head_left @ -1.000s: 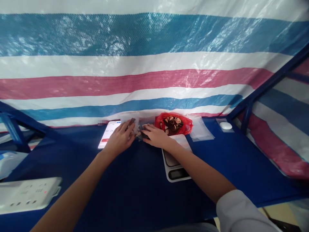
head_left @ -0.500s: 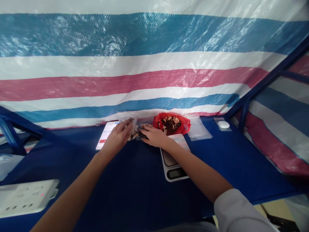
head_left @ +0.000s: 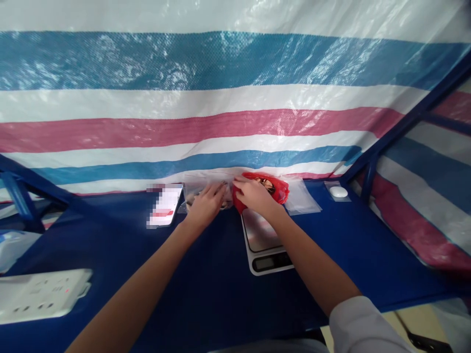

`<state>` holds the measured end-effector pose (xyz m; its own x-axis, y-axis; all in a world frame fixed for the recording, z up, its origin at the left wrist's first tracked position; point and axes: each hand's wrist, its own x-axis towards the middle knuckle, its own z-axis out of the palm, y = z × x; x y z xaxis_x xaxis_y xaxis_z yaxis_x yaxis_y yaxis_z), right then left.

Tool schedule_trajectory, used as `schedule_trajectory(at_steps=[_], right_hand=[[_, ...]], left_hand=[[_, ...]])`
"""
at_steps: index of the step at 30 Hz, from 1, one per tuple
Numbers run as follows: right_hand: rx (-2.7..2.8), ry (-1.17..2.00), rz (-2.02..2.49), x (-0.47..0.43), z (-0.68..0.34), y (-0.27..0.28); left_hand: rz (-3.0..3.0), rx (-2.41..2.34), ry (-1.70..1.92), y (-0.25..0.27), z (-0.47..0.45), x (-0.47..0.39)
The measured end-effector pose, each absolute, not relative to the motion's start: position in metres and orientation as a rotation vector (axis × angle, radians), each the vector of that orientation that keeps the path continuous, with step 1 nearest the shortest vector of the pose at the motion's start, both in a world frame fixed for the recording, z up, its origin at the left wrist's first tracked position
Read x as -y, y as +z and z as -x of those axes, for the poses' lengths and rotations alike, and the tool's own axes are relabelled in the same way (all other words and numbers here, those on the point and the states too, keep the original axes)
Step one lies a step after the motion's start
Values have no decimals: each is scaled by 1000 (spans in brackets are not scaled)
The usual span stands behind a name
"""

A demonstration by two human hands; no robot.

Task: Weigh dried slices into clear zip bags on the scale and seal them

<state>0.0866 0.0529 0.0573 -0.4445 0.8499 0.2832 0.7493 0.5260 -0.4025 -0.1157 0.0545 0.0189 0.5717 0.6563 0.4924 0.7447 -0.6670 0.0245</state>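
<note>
My left hand (head_left: 209, 202) lies over clear plastic zip bags (head_left: 192, 187) that hold pale and brown dried slices, its fingers stretched forward and close together. The hand covers much of the bags. To its right, my right hand (head_left: 256, 197) rests against the left side of a red plastic bag (head_left: 282, 189), fingers extended and thumb apart. Dark-edged dried slices (head_left: 268, 184) like mushroom show in the bag's mouth, partly hidden by this hand. Below the right wrist lies a white kitchen scale (head_left: 262, 235) with a dark display; the forearm covers its right part.
A phone (head_left: 167, 203) lies left of the bags. Flat clear bags (head_left: 302, 197) lie right of the red bag, and a white rounded object (head_left: 338, 191) farther right. A white power strip (head_left: 44, 296) sits front left. Blue frame bars (head_left: 382, 139) and striped sheeting (head_left: 221, 100) enclose the table (head_left: 349, 245).
My right hand has moved right, from the clear bags onto the red bag's left side. My left hand has shifted right over the clear bags. The view has shifted slightly.
</note>
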Motion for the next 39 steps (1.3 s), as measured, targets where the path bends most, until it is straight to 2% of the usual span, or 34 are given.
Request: schedule_trajectory(at_steps=[5, 12, 16, 21, 27, 39], right_hand=[[2269, 345, 1305, -59, -85, 51], [2277, 211, 1219, -59, -67, 37], [2401, 144, 1102, -56, -48, 31], [2479, 78, 1140, -63, -36, 12], [2447, 76, 1125, -72, -34, 0], [2364, 126, 1089, -61, -49, 13]], left_hand=[[2615, 1170, -647, 6, 113, -53], [2614, 1200, -880, 11, 173, -49], [2589, 1292, -775, 7, 191, -64], [2614, 1332, -644, -6, 190, -74], [2646, 1372, -680, -11, 194, -78], [2531, 1308, -755, 2, 178, -69]])
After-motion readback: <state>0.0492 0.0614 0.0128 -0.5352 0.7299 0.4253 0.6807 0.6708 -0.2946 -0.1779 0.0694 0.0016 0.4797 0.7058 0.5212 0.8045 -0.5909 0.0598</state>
